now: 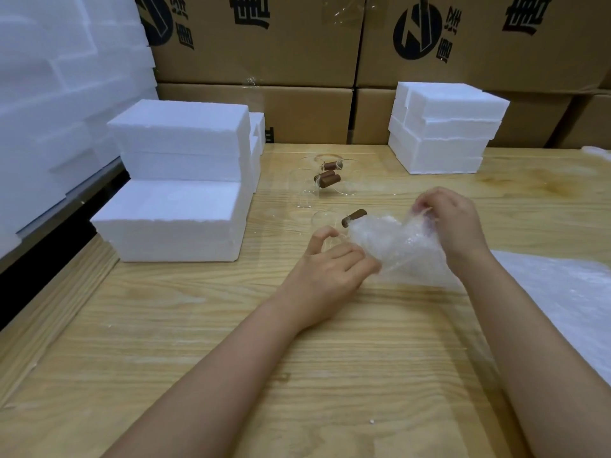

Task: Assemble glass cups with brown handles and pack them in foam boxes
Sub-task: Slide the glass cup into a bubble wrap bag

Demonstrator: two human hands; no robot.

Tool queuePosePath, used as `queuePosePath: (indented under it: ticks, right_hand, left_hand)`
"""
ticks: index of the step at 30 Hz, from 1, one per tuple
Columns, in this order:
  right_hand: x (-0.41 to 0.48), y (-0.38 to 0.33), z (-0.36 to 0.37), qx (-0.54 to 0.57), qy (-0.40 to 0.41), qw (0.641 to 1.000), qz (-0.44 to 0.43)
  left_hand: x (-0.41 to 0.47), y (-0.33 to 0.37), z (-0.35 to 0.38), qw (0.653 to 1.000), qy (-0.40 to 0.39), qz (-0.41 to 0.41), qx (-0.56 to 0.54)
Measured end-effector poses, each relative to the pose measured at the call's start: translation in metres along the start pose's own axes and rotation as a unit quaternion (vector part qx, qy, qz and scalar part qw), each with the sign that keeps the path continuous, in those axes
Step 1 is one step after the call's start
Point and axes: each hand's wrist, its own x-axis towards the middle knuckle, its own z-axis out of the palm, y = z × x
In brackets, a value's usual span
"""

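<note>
Fingers [426, 202] of my right hand [453, 223] pinch the upper edge of the crumpled clear wrap [396, 247]; my left hand [330, 267] grips its lower edge, forefinger arched. Both forearms angle inward over the table [347, 365]. One glass cup [326, 221], brown handle [354, 218] attached, sits just behind the wrap.

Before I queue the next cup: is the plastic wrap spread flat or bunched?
Bunched: the plastic wrap is crumpled, gripped between the left hand and right hand.

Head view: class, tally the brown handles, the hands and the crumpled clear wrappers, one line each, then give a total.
Brown handles: 3
Hands: 2
Clear wrapper: 1
Total: 6
</note>
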Motion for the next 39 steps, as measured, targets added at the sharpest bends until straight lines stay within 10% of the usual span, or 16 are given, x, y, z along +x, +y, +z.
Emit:
queuePosePath:
  ticks: [11, 25, 39]
  right_hand:
    - [0.053, -0.002, 0.052, -0.320, -0.405, 0.856, -0.011]
    - [0.032, -0.027, 0.019, -0.003, -0.093, 0.995, -0.020]
    - [0.007, -0.027, 0.010, 0.097, -0.278, 0.940, 0.173]
  left_hand:
    - [0.000, -0.005, -0.007, 0.998, -0.021, 0.012, -0.065]
    - [-0.002, -0.020, -0.002, 0.996, 0.010, -0.080, 0.033]
    - [-0.002, -0.028, 0.002, 0.993, 0.081, -0.061, 0.062]
